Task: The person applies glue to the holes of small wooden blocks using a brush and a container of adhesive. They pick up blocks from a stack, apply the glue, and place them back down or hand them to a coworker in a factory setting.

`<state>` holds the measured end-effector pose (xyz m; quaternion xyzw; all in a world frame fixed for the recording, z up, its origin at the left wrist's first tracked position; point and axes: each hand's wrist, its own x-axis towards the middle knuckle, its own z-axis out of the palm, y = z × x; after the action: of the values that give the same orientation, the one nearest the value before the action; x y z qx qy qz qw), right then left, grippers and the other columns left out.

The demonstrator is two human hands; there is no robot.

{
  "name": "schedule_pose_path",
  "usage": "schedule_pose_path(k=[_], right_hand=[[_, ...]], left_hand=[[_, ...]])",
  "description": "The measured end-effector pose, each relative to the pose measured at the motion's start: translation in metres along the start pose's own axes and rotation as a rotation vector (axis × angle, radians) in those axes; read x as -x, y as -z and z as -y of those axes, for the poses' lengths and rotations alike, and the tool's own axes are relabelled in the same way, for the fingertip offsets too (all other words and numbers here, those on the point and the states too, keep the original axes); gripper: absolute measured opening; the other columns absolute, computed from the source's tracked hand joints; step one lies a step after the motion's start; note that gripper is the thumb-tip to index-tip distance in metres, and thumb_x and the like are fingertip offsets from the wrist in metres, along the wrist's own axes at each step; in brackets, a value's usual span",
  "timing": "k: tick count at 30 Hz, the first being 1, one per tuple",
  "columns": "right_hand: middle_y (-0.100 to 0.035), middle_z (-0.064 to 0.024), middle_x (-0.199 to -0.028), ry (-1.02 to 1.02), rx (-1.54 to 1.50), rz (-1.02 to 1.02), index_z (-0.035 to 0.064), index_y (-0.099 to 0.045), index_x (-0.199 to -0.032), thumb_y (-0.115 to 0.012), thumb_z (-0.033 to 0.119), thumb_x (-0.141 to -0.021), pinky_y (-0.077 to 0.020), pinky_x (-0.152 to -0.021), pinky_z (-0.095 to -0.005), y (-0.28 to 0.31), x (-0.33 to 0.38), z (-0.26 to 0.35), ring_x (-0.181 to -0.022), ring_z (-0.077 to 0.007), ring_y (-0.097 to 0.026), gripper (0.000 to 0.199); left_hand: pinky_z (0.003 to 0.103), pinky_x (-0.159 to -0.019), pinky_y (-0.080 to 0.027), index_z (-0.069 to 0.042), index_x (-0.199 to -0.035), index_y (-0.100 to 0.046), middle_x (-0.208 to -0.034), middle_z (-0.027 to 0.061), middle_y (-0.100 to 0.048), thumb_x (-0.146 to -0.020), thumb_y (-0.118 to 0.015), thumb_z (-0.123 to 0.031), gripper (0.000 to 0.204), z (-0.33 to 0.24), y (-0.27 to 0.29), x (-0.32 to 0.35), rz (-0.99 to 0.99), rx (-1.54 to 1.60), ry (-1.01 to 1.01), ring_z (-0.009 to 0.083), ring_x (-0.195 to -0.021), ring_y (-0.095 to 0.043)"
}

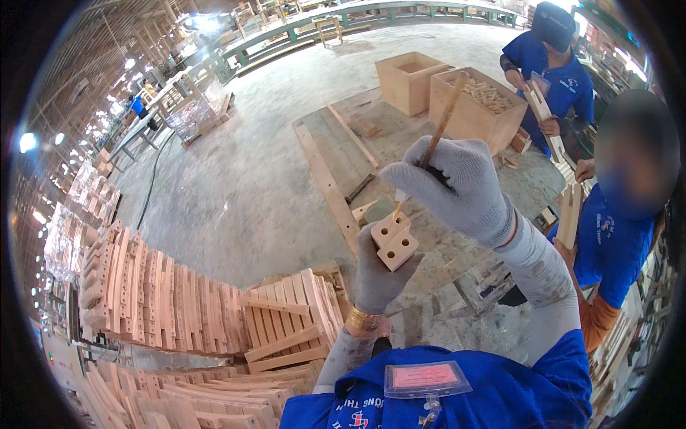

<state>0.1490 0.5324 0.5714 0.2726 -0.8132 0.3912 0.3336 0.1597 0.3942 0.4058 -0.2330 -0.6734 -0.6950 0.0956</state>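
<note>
My left hand (381, 279), in a grey knit glove, is wrapped round a pale wooden piece (395, 241). Several round holes show in its stepped end, which faces up. Above it, my right hand (461, 187), gloved the same way, grips a thin brown stick (449, 114) between thumb and fingers. The stick slants down to the left, and its lower tip is at a hole along the piece's far edge. How deep the tip sits, I cannot tell. The rest of the wooden piece is hidden by my left hand.
Stacked wooden parts (164, 300) fill the left and lower left. Ahead stand a box of small wood pieces (479, 96) and another wooden box (409, 79). Two co-workers in blue shirts (564, 89) handle wooden parts at right. A long plank (321, 179) lies ahead.
</note>
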Motion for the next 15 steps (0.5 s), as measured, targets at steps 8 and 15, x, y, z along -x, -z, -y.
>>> schedule_pose_path(k=[8,15], right_hand=[[-0.052,-0.0072,-0.050,0.040,-0.010,0.094,0.0032,-0.058,-0.067,-0.066,0.032,-0.080,-0.0401,-0.040,-0.0267,-0.014,0.002,-0.001,-0.041,-0.0177,-0.053,0.033],[-0.051,-0.0081,-0.050,0.071,0.023,0.195,0.0039,-0.054,-0.064,-0.064,0.034,-0.082,-0.0388,-0.041,-0.0287,-0.023,0.000,-0.004,-0.040,-0.0212,-0.051,0.036]], left_hand=[[0.028,-0.078,-0.049,-0.003,-0.117,-0.030,-0.109,0.0107,-0.045,-0.064,-0.077,-0.005,0.072,0.011,0.001,-0.001,0.022,-0.049,-0.057,0.0162,-0.097,-0.052],[0.030,-0.078,-0.049,-0.003,-0.117,-0.029,-0.110,0.0117,-0.046,-0.064,-0.077,-0.005,0.071,0.014,0.002,-0.002,0.038,-0.056,-0.049,0.0180,-0.097,-0.053]])
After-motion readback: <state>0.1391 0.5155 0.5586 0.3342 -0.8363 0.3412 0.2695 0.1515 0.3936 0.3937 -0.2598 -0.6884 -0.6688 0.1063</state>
